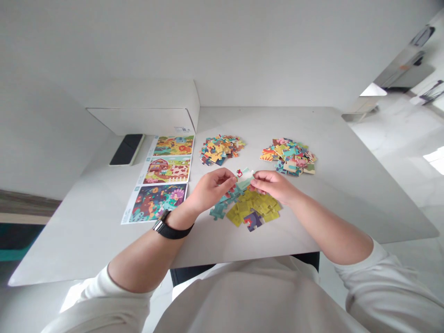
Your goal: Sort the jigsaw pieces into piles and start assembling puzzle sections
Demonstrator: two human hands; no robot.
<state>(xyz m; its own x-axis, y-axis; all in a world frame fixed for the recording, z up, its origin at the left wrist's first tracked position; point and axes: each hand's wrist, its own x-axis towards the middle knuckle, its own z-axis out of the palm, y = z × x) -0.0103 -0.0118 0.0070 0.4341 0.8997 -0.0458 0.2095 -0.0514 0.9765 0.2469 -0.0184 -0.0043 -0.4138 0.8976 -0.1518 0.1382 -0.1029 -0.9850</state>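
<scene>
My left hand (214, 187) and my right hand (274, 186) meet above the near middle of the table. Between their fingertips is a pale puzzle piece (247, 175) with a small red mark; each hand pinches one side of it. Whether it is one piece or several together, I cannot tell. Just below lie yellow-green puzzle pieces (258, 203), overlapping, with a purple piece (253, 221) at their near edge. Teal pieces (218, 210) lie to their left, partly hidden by my left hand.
Two mixed heaps of puzzle pieces, a left heap (224, 149) and a right heap (291, 156), lie farther back. A sheet with three printed pictures (161, 178) is at the left. Beyond it are a phone (126, 149) and a white box (149, 120) by the wall.
</scene>
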